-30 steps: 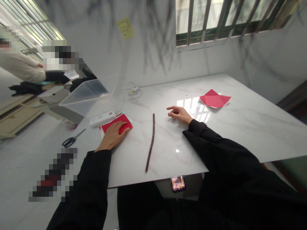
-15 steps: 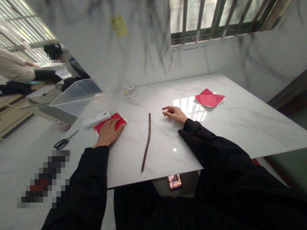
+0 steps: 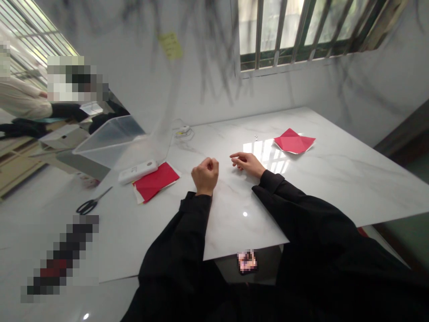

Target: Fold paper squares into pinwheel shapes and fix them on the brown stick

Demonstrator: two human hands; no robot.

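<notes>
My left hand is closed in a fist over the middle of the white table, with its thumb side up. What it holds, if anything, is hidden, and no part of the brown stick shows. To its right, my right hand is open above the table, its index finger stretched out and the others loosely bent, with nothing in them. Folded red paper sheets lie left of my left hand, against a white oblong device. Farther right sits a creased red paper with raised corners.
Black-handled scissors lie at the left of the white table. A clear plastic bin stands behind them. A small cable and tiny bits lie near the wall. A phone is below the table edge. People are at the far left.
My left hand has left the red sheets, moved right to where the brown stick lay, and closed. The stick is now out of sight. My right hand has barely changed.
</notes>
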